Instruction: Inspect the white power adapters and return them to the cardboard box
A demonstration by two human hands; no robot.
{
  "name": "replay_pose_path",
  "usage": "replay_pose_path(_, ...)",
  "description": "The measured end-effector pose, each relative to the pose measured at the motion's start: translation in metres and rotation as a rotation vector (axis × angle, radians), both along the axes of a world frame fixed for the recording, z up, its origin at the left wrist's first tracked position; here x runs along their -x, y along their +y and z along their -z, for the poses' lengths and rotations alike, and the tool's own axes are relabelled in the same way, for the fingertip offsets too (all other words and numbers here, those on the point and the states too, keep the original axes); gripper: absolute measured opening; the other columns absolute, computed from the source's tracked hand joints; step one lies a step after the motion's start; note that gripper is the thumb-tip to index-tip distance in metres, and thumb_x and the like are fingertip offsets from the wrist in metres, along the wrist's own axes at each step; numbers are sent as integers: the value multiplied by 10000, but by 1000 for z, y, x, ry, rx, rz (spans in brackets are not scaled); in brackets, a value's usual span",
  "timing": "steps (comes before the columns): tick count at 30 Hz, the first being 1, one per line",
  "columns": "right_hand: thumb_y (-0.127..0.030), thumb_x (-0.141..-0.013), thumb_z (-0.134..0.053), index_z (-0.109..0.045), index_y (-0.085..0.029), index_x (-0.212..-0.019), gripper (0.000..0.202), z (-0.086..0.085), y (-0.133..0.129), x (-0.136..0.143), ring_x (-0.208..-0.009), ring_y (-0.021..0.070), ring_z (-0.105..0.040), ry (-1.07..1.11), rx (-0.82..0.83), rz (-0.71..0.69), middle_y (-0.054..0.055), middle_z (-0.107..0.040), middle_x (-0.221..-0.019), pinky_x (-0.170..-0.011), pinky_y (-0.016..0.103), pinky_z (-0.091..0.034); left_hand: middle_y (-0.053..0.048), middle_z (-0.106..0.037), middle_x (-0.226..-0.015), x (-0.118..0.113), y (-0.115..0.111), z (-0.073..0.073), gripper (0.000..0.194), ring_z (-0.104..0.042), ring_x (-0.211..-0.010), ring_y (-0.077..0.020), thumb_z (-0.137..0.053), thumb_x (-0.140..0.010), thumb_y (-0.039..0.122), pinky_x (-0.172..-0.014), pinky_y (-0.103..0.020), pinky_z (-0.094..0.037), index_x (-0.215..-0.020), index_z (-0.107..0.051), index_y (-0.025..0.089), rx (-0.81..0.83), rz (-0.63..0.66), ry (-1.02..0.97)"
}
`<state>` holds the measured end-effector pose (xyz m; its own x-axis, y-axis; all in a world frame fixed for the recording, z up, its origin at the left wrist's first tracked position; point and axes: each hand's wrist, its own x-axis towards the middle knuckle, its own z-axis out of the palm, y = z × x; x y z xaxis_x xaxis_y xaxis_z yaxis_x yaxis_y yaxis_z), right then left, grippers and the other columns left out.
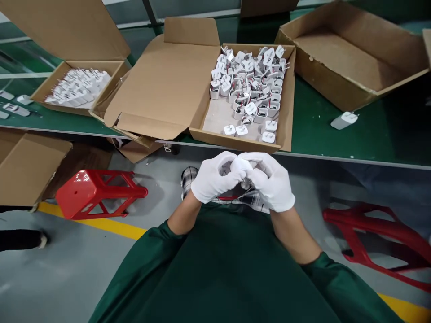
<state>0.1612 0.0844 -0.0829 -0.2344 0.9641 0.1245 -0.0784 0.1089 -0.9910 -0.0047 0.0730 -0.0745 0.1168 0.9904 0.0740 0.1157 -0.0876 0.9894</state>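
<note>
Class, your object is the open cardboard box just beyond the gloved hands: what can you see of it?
The box looks like plain brown cardboard, shallow and low-walled. Its broad lid is folded open to the left, with flaps along its edges. Jumbled white plugs, some showing red wires, crowd the far part; pale floor shows nearer the front. It lies flat on the green table, at its near edge.
</note>
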Motion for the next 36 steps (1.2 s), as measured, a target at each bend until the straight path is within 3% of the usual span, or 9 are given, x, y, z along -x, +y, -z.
replay_pose_path(2,-511,-808,-725,-677,-229,-1035,365,8,-11,0,-494,118,-582,80,89,-37,6,-692,-765,-451,262,-494,17,-648,-707,-8,-11,7,371,-586,-514,-114,-706,-779,526,-480,-242,-492,-915,-630,189,120,5,-119)
replay_pose_path(5,-541,-795,-729,-639,-244,-1025,386,17,-18,-1,-442,117,-550,123,158,-52,-22,-639,-670,-404,258,-462,36,-618,-607,-21,-21,17,423,-542,-408,-110,-683,-784,588,-377,-231,-433,-916,-598,195,212,-20,-226)
replay_pose_path(11,-508,-749,-789,-569,-239,-963,407,31,-25,-13,-460,109,-552,147,215,-24,-49,-623,-644,-418,241,-447,-10,-694,-724,-33,-26,31,522,-646,-535,-143,-734,-732,624,-427,-230,-491,-963,-605,175,221,-72,-235)
replay_pose_path(15,-511,-736,-802,-571,-234,-936,412,41,-37,-21,-454,103,-553,124,232,-34,-48,-634,-629,-412,234,-437,17,-651,-605,-30,-35,36,490,-615,-438,-134,-686,-802,599,-374,-218,-467,-1000,-590,161,330,93,-234)
replay_pose_path(18,-531,-756,-780,-572,-228,-878,388,45,-42,-23,-470,110,-571,123,271,-89,-37,-646,-627,-427,244,-448,-2,-665,-636,-29,-42,40,482,-620,-440,-121,-604,-855,629,-371,-206,-470,-930,-585,153,342,157,-249)
replay_pose_path(21,-542,-808,-728,-571,-221,-868,362,50,-43,-19,-471,120,-583,166,343,-117,-39,-625,-584,-426,250,-442,7,-646,-617,-33,-44,49,492,-587,-408,-97,-557,-873,653,-345,-189,-432,-839,-551,163,360,105,-266)
replay_pose_path(25,-535,-863,-671,-560,-216,-874,338,60,-43,-13,-445,109,-568,235,389,-36,-44,-617,-569,-406,243,-423,30,-589,-524,-40,-41,63,448,-517,-351,-83,-554,-900,600,-300,-191,-336,-773,-534,171,410,13,-278)
replay_pose_path(32,-568,-842,-668,-540,-243,-822,349,79,-38,-9,-408,119,-524,101,453,38,-45,-575,-548,-368,272,-407,20,-591,-492,-38,-33,82,449,-463,-310,-83,-588,-886,599,-297,-225,-279,-747,-542,174,502,42,-297)
replay_pose_path(36,-578,-885,-598,-647,-258,-1019,350,89,-35,-8,-448,137,-521,69,408,43,-13,-591,-612,-396,311,-434,28,-586,-487,-41,-33,91,489,-443,-289,-78,-544,-887,657,-281,-235,-241,-731,-505,195,508,-62,-281)
